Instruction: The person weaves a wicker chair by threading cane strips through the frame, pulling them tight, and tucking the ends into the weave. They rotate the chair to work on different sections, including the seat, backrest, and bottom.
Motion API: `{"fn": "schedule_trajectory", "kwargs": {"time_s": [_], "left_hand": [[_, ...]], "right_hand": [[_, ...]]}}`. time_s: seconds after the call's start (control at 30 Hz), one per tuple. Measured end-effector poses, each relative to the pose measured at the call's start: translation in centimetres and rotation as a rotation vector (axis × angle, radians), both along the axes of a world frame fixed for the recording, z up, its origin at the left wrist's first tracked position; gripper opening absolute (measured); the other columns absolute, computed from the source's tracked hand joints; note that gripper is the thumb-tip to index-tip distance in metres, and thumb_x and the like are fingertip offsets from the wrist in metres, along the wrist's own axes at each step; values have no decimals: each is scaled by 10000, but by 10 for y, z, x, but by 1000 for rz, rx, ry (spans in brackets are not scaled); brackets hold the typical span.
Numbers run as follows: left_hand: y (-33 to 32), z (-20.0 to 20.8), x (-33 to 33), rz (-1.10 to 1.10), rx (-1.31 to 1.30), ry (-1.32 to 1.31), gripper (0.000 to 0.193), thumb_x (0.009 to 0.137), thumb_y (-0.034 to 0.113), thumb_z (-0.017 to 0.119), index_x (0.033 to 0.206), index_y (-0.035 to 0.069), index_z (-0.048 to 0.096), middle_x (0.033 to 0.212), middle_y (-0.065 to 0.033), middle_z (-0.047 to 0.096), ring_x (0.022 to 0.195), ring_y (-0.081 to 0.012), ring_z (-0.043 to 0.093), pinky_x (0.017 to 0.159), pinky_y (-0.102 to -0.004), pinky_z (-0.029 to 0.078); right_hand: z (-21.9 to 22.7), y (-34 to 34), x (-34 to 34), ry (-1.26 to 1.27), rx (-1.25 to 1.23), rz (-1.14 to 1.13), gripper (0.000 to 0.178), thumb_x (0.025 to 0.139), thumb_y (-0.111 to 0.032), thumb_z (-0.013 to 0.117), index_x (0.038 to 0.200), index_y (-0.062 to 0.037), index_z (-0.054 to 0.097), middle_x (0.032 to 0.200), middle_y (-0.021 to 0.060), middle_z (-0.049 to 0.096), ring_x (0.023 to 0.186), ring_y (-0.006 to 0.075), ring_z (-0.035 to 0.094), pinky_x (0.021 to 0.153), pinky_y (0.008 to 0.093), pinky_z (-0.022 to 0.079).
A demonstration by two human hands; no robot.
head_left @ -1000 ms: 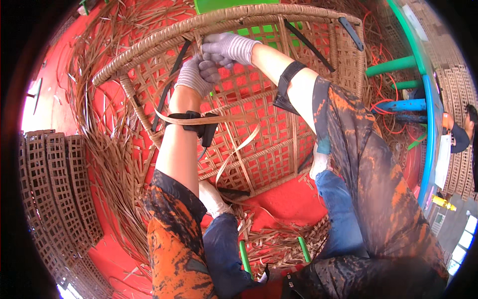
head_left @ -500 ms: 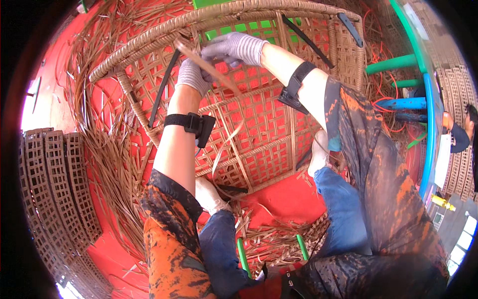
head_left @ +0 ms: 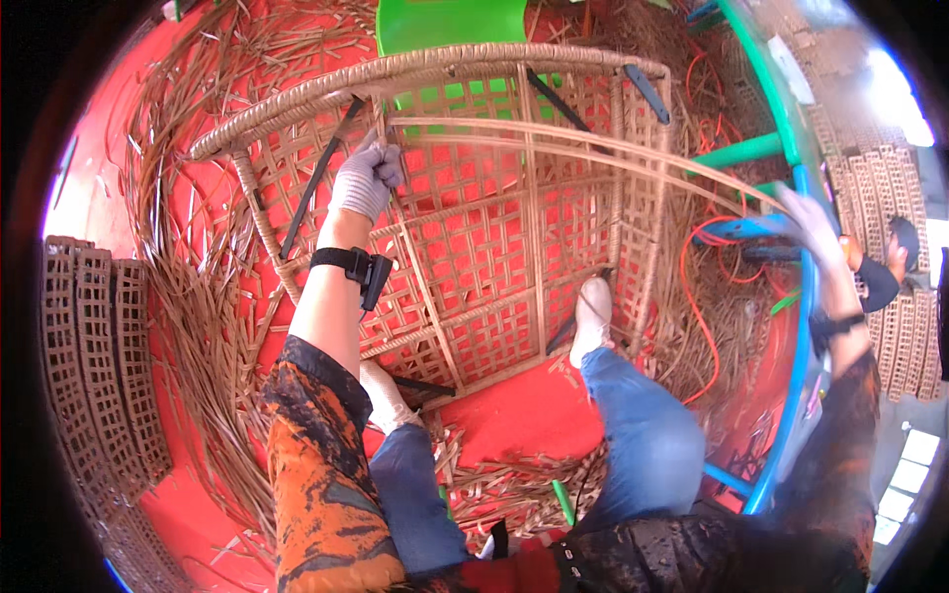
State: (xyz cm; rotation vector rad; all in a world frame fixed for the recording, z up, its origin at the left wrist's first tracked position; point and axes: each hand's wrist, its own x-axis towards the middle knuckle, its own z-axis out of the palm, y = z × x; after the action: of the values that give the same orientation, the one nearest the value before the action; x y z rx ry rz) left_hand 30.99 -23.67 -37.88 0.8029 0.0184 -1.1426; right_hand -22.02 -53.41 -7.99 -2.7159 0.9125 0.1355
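Note:
A woven wicker panel (head_left: 474,306) with an open lattice and a thick wrapped rim stands tilted before me. My left hand (head_left: 366,183), in a striped grey glove, is closed at the lattice just below the upper rim, pinching where a strip passes through. From there a long tan wicker strip (head_left: 593,148), doubled into two lengths, stretches across the panel to the right. At its far end my right hand (head_left: 813,227), gloved and blurred by motion, is closed on the strip, with the arm reaching well out to the side.
Brown loose strips (head_left: 188,277) lie heaped on the red floor (head_left: 514,425) at left. Stacked woven panels (head_left: 89,366) stand at far left. A green plastic chair (head_left: 450,25) is behind the panel. A blue-green metal frame (head_left: 791,395), orange cord (head_left: 697,306) and another person (head_left: 880,277) are at right.
My right hand has swung from beside the left hand far out to the right, drawing the wicker strip out long. My left hand stays near the rim.

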Motion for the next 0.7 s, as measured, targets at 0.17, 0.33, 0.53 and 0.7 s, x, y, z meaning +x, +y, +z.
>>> {"fn": "schedule_trajectory", "kwargs": {"time_s": [0.17,0.33,0.53,0.7], "left_hand": [[-7,10,-10,23,-63,-4,560,961,84,421,1465,144,185,716,-8,447,494,-93,317,482,-272,297],[-11,20,-15,59,62,-68,546,964,71,393,1466,144,192,696,4,425,486,-95,313,458,-268,297],[-6,23,-14,30,139,-117,536,958,55,373,1461,156,217,687,15,414,495,-82,295,450,-236,266],[-5,16,-13,3,-51,-60,481,957,59,383,1423,149,310,649,13,420,468,-73,312,422,-229,259]], "right_hand": [[119,44,-218,814,-682,-739,465,781,-484,621,715,-26,664,762,199,653,791,349,641,750,398,491],[14,77,17,277,-392,-138,279,859,-268,582,1026,-49,623,986,173,620,918,343,591,806,410,475],[-141,140,351,-142,180,110,330,891,-291,505,1086,-53,622,1017,160,651,918,284,632,812,368,500],[-218,171,439,-241,416,-46,333,864,-315,536,1088,-93,642,944,145,674,921,276,638,841,374,494]]}}
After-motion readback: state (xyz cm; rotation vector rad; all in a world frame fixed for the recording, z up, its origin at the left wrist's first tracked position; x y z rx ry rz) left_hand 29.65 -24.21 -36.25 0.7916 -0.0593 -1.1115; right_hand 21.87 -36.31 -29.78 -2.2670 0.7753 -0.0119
